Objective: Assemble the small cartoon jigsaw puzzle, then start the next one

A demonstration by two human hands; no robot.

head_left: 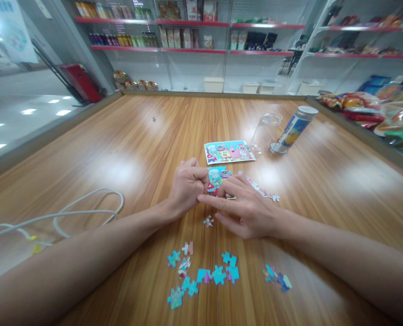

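My left hand (187, 185) is curled closed on the wooden table (120, 149), pressed against the left edge of a partly joined jigsaw cluster (218, 175). My right hand (245, 206) lies over the cluster's lower right with fingers stretched out flat, the index finger pointing left towards the left hand. What the left fingers hold, if anything, is hidden. A single loose piece (208, 221) lies just below the hands. Several loose turquoise pieces (204, 274) are scattered nearer to me. A cartoon reference picture (229, 151) lies beyond the cluster.
A clear plastic tube (265, 132) and a printed canister with a white lid (297, 126) lie at the back right, with a round lid (278, 148) beside them. A white cable (86, 213) loops on the left. Snack bags (367, 106) sit at the right; shelves stand behind.
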